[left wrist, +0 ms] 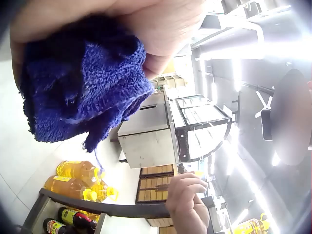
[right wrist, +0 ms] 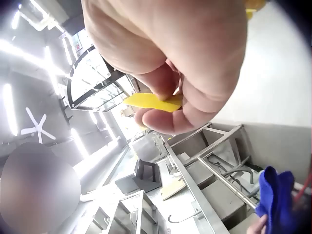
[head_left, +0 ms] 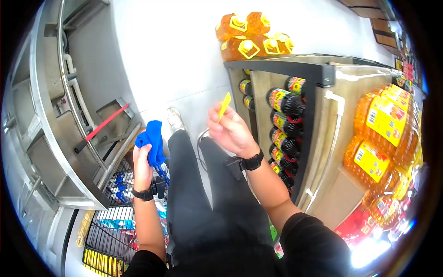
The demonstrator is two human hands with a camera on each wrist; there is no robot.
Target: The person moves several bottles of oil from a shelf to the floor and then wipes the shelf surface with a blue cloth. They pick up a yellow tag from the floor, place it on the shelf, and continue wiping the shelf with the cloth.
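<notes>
A folded blue cloth [head_left: 152,142] is gripped in my left hand [head_left: 142,162], with the thumb pressed over it. Close up in the left wrist view, the cloth [left wrist: 92,83] has a fuzzy towel-like pile and a loose thread hanging from its edge. My right hand [head_left: 234,133] pinches a thin, flat yellow strip [head_left: 224,106] between thumb and fingers, its free end pointing up. In the right wrist view the yellow strip [right wrist: 153,102] sticks out past the fingertips, and the fingers hide its other end. The hands are held apart in front of my legs.
To my right stands a shelf [head_left: 318,76] of dark-capped bottles [head_left: 286,104], with large oil bottles [head_left: 385,120] beyond. More oil bottles [head_left: 247,46] sit on the floor at its far end. On the left are a metal frame [head_left: 60,92], a red bar [head_left: 108,122] and a wire rack [head_left: 108,235] of packages.
</notes>
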